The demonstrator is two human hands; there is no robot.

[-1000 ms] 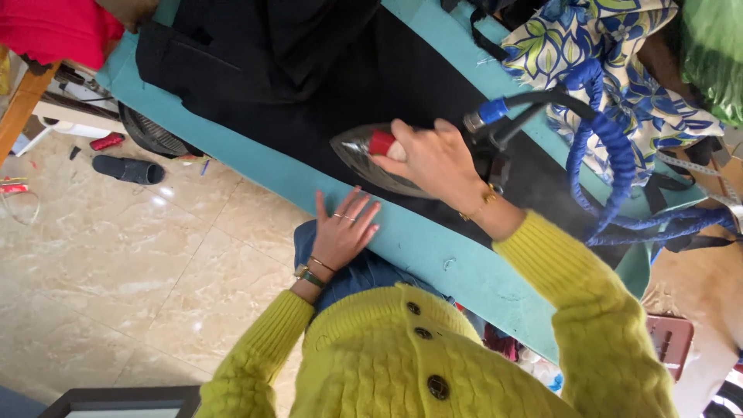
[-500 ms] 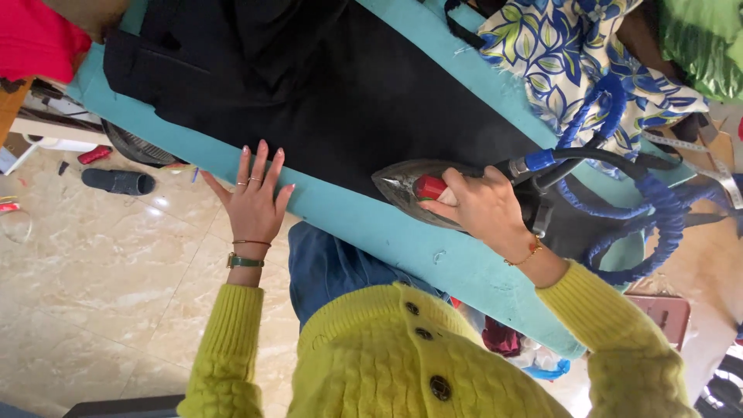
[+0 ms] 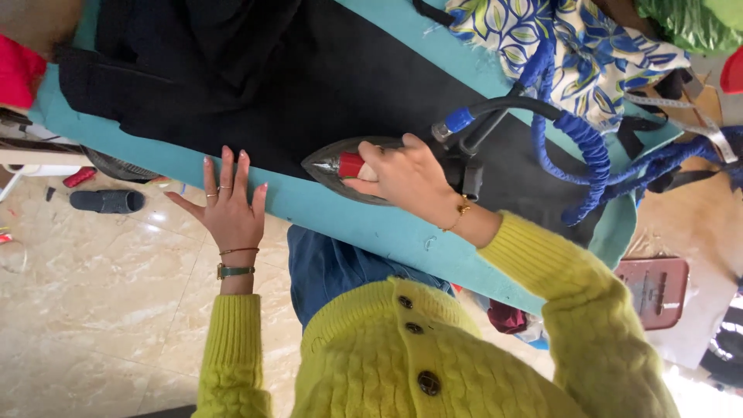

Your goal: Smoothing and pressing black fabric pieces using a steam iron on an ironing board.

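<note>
Right hand [image 3: 406,176] grips the iron [image 3: 340,166] by its handle, fingers wrapped around the red-and-white grip, so I read it as closed on the tool. I see the iron's pointed metal sole aimed toward the left hand, resting at the near edge of the black cloth [image 3: 309,85] where it meets the teal board [image 3: 371,224]. Behind the handle, a black tube with a blue collar and a blue braided hose [image 3: 576,135] loop away over the cloth.

My left hand [image 3: 230,209] lies flat, fingers spread wide and holding nothing, fingertips on the edge of the black cloth and palm over the board's rim. It sits near the iron's tip but apart from it.

Past the hose, a blue-and-white leaf-print fabric [image 3: 573,54] is heaped at the board's far end. Below the board, a dark sandal [image 3: 108,201] lies on the tiled floor [image 3: 93,310].
</note>
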